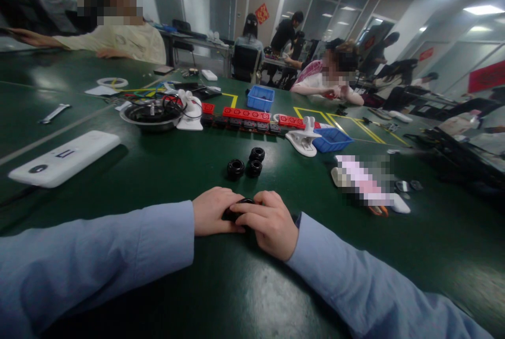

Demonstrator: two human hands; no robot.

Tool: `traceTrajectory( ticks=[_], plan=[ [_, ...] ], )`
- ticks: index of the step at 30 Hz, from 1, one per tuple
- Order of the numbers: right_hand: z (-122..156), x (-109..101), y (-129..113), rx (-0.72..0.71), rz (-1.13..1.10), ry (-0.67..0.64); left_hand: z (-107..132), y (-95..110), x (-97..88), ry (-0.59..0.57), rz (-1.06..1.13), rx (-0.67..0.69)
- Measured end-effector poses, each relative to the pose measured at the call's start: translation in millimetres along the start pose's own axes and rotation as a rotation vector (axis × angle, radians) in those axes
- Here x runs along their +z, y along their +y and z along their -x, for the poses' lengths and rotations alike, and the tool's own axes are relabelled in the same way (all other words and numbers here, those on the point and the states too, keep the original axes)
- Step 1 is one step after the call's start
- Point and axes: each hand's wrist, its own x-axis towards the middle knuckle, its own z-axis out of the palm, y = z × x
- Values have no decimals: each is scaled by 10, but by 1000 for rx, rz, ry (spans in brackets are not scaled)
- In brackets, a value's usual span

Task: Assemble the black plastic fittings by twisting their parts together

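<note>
My left hand (213,211) and my right hand (268,222) rest together on the green table (165,170), both in light blue sleeves. Between them sits a small black ring-shaped part (235,209), mostly hidden; fingers of both hands close around it. Three similar black round parts (246,164) lie just beyond my hands, untouched.
A white flat device (63,159) lies at left, a metal bowl (152,115) with cables behind it. Red terminal strips (246,113), white clamps (303,141), and two blue bins (333,140) stand further back. A wrench (53,113) lies far left. Other people sit around the table.
</note>
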Motion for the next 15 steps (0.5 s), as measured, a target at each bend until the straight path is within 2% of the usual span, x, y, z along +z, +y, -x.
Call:
traceTrajectory(
  ticks=[8,15],
  plan=[
    [7,25,34,-139,43,73,3,12,-5,-17,-17,-22],
    [27,-22,-6,-130,46,102,16,10,-2,0,0,-23]
  ],
)
